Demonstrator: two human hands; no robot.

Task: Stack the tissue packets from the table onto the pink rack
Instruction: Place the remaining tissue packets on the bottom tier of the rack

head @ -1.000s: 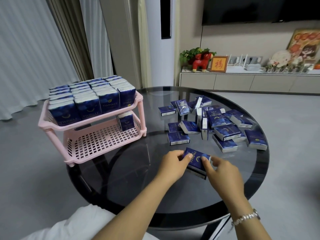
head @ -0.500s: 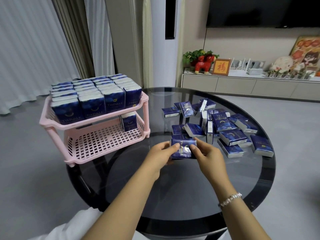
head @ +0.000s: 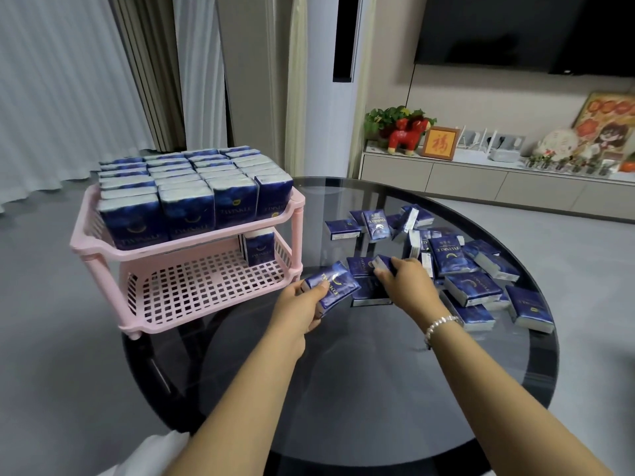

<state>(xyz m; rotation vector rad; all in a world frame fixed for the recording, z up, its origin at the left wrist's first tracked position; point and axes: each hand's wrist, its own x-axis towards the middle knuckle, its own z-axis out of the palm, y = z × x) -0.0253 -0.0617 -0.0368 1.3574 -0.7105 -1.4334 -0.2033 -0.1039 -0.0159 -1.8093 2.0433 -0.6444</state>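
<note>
Dark round glass table (head: 343,389) carries everything. At ten o'clock, the pink rack (head: 192,249) holds upright blue packets above, one below. Left hand (head: 299,310) grips a dark blue tissue packet (head: 335,286) lettered in gold. Right hand (head: 409,286) pinches another packet (head: 383,262) from the loose pile (head: 474,269) at two o'clock.

Rack (head: 103,242) left of packets (head: 470,290) (on table (head: 343,389))

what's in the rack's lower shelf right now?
On the pink rack's lower shelf stands a single upright tissue packet at the back right corner. The rest of the visible grid floor is bare. The far back strip is hidden by the full upper shelf's rim.
</note>
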